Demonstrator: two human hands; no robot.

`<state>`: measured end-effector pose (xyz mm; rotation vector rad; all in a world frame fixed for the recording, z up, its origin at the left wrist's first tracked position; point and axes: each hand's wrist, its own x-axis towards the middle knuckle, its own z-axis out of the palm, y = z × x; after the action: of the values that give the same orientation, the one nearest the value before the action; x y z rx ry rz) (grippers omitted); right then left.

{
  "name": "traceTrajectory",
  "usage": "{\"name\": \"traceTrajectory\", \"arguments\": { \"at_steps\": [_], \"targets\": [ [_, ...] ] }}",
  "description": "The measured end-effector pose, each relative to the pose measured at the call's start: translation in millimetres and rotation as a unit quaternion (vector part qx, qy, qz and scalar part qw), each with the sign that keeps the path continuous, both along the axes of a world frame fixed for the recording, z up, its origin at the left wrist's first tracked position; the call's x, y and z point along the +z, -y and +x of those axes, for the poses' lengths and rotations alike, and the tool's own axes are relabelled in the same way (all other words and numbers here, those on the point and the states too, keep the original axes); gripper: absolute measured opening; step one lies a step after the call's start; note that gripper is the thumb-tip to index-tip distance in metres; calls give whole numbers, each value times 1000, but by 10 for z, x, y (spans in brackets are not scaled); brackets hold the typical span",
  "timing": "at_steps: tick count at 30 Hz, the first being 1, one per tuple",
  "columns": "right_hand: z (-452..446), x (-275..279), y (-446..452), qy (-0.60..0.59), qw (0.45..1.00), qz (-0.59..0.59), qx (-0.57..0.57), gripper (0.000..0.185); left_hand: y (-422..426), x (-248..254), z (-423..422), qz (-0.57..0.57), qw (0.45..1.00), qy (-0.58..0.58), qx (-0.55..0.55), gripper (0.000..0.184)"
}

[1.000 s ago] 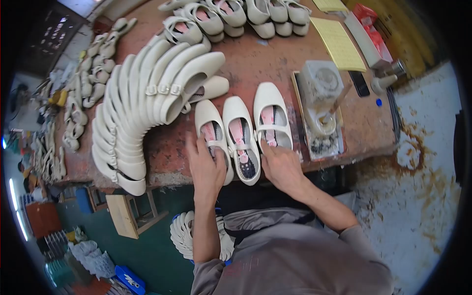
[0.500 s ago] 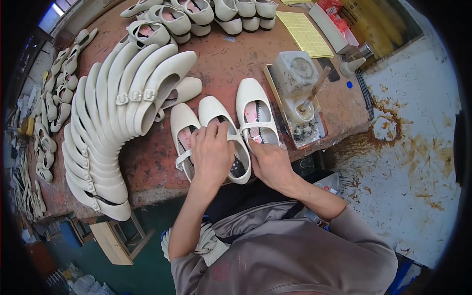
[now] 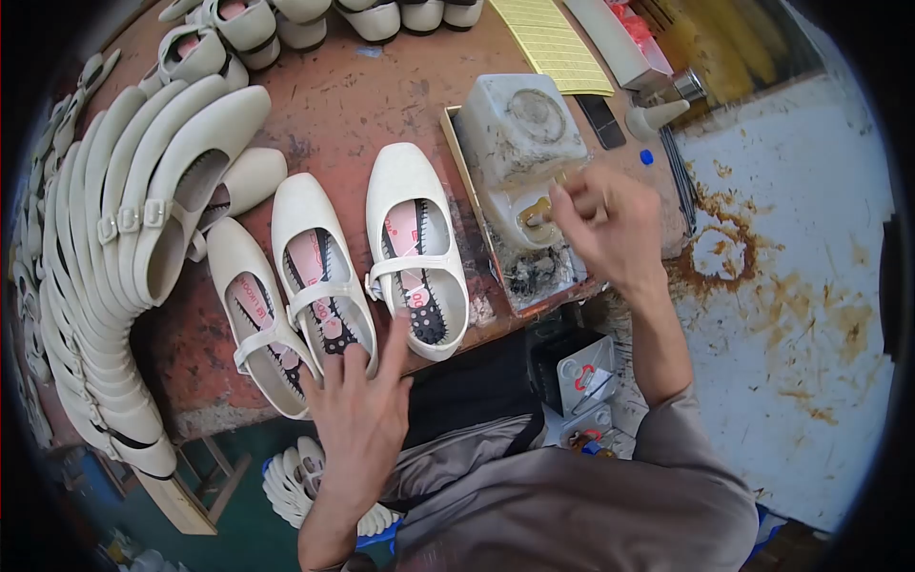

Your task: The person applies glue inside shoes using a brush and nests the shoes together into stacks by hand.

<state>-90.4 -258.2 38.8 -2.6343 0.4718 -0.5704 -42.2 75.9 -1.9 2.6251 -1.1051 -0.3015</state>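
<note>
Three cream strapped shoes lie side by side at the table's front edge: a left shoe (image 3: 250, 272), a middle shoe (image 3: 303, 208) and a right shoe (image 3: 404, 170), with pink printed insoles inside. My left hand (image 3: 360, 429) is spread over their heels, its fingertips at the middle and right ones. Over the cloudy plastic glue container (image 3: 524, 119), my right hand (image 3: 615, 224) is closed around the handle of a brush (image 3: 537, 215). The brush end sits in the container's opening among amber glue; most of the handle is hidden by my fingers.
A curved row of nested cream shoes (image 3: 143, 205) takes up the left side. More shoes (image 3: 243, 24) stand at the back. The glue container sits in a shallow box (image 3: 462, 157), near a yellow printed sheet (image 3: 548, 43), a dark phone-like slab (image 3: 600, 122) and a blue cap (image 3: 646, 156).
My right hand has left the right shoe and moved to the brush in the glue container. My left hand has spread its fingers lower over the heels. The view has shifted right.
</note>
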Motion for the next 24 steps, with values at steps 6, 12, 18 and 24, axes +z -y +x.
{"name": "traceTrajectory", "arguments": {
  "at_steps": [6,12,18,24],
  "targets": [
    [-314,338,45,-79,994,-8,80,5,98,167,-102,10,999,-17,-37,66],
    [-353,122,-27,-36,988,-98,114,4,618,68,372,-87,991,82,62,55],
    [-419,401,-187,-34,993,-105,45,9,869,-162,531,-89,988,117,56,24],
    [-351,510,-251,-41,981,-140,128,12,824,-232,464,-78,984,146,65,20]
  ]
}}
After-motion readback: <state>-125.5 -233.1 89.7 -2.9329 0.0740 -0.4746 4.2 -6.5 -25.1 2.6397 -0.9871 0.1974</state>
